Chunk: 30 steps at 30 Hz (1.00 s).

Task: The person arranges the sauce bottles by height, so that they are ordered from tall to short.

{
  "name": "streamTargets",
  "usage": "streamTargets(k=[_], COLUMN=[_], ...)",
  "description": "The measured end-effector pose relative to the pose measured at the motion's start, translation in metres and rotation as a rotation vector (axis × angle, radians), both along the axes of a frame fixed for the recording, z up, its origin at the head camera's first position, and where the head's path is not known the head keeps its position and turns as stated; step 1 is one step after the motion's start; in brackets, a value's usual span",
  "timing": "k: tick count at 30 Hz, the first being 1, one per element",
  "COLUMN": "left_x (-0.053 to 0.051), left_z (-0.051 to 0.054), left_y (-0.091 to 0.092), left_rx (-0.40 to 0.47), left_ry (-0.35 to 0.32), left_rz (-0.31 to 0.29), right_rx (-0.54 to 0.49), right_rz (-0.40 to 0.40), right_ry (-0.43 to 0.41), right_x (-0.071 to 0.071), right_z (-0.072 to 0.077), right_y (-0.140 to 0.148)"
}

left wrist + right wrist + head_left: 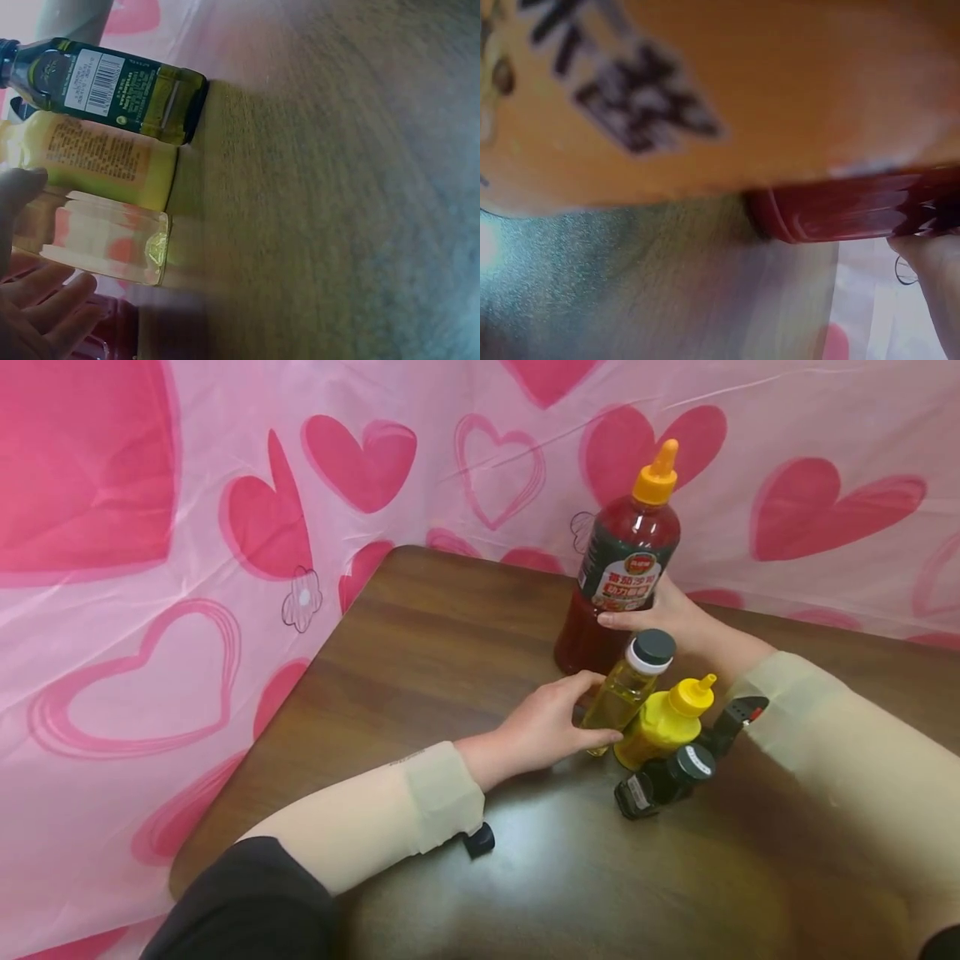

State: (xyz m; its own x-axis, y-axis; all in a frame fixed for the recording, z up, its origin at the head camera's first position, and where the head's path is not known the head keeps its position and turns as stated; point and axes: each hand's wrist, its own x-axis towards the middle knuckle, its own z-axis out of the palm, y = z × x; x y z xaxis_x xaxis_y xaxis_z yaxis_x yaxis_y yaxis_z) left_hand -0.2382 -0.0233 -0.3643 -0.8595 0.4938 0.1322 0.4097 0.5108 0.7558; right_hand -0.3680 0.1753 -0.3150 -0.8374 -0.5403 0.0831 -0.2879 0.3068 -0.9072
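along the left side, pink heart-printed cloth (135, 677) is hung beyond the rounded corner of a wood-grain table (367, 652); open room is left between that edge and the bottles. left hand (543, 727): oil bottle (618, 700) pinched between thumb and fingers. sauce bottle (622, 547): tall, rounded, glossy red, standing behind the oil bottle, long axis upright, orange nozzle pointed up. oil bottle: clear, smooth, upright, dark cap uppermost. yellow squeeze bottle (660, 727): soft-shouldered, placed just beside, spout up. dark bottle (660, 783): squared, labelled, upright, placed nearest the viewer. right hand (678, 618): sauce bottle gripped, thumb across its front, other fingers hidden.
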Motion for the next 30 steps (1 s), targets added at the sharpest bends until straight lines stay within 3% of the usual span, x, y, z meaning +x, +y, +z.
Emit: streamTargets(k=[3, 7, 13, 20, 26, 30], left_x=[0.000, 0.001, 0.003, 0.007, 0.010, 0.011], left_z=[0.001, 0.002, 0.003, 0.003, 0.004, 0.005], left_y=[-0.001, -0.002, -0.001, -0.003, -0.008, -0.009], left_rx=[-0.005, -0.005, -0.021, -0.033, -0.025, -0.011], left_ry=[0.015, 0.010, 0.022, 0.053, 0.043, 0.029], left_rz=[-0.002, 0.001, 0.017, 0.025, 0.022, 0.017], right_rx=[0.016, 0.121, 0.272, 0.270, 0.328, 0.349], right_rz=[0.026, 0.043, 0.119, 0.133, 0.145, 0.181], right_ry=[-0.014, -0.044, 0.045, 0.088, 0.185, 0.167], right_x=[0.000, 0.002, -0.003, -0.002, 0.001, 0.003], right_z=[0.002, 0.009, 0.026, 0.030, 0.034, 0.039], right_y=[0.000, 0.005, 0.013, 0.011, 0.000, -0.008])
